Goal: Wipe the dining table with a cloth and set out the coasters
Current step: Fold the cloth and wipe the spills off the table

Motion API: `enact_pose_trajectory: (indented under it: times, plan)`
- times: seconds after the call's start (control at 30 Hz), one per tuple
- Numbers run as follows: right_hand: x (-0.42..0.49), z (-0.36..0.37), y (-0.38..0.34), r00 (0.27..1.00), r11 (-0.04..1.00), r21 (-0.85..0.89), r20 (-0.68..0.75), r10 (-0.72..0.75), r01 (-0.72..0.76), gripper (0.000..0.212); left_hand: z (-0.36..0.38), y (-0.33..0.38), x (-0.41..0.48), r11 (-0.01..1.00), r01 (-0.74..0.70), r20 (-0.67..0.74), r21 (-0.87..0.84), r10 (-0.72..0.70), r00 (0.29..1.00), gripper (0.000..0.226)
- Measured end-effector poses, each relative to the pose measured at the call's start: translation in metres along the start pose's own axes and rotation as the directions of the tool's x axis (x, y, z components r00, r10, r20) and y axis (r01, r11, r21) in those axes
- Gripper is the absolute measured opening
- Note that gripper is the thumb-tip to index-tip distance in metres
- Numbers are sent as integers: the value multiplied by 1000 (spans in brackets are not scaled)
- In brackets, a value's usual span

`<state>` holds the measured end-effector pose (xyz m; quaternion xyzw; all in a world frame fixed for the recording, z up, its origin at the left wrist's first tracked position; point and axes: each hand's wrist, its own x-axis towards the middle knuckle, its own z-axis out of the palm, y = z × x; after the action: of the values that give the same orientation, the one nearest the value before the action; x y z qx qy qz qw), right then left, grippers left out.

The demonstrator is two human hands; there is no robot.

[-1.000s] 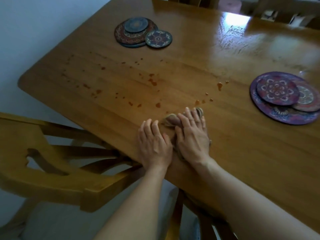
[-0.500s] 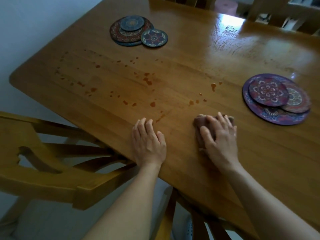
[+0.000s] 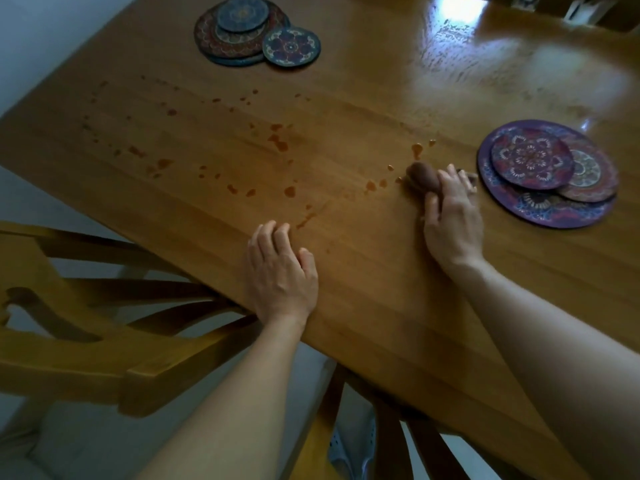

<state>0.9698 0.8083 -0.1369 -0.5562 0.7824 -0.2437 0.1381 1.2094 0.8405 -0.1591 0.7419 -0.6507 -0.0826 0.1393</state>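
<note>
Chair (image 3: 86, 341): a wooden one is seen at 8 o'clock, close to the table's near edge.
Dining table (image 3: 363, 98): brown wood, made glossy by light towards 1 o'clock.
Stains (image 3: 278, 142): reddish drops are scattered over the left half, as far as the cloth.
Blue coasters (image 3: 239, 32): a round stack is laid at 11 o'clock, one small coaster at its right side.
Left hand (image 3: 280, 271): it is rested on the table near the front edge, fingers loosely bent, nothing held.
Cloth (image 3: 424, 176): a brown bunched cloth is pressed on the table, at 11 o'clock of the right hand.
Right hand (image 3: 453, 220): the fingers are curled over the cloth, which is gripped.
Purple coasters (image 3: 547, 171): a stack is laid at 3 o'clock of the cloth, just beside the fingertips.
</note>
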Motion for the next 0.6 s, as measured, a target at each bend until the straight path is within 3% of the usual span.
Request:
enact_pose_trajectory:
  times: [0.13, 0.3, 0.43, 0.6]
  plan:
    - [49, 2, -2, 986, 983, 147, -105, 128, -112, 46, 1, -1, 0, 1000, -6, -16, -19, 6, 1000, 46]
    - [101, 14, -10, 990, 992, 67, -91, 109, -103, 47, 1, -1, -1, 999, -6, -32, -33, 5, 999, 46]
    - [89, 28, -42, 993, 995, -29, 72, -95, 97, 44, -1, 2, -3, 1000, -10, -27, -25, 9, 1000, 45]
    - [13, 53, -74, 869, 893, 51, 211, -448, 447, 48, -4, 2, -3, 997, 16, -23, -74, -18, 1000, 45]
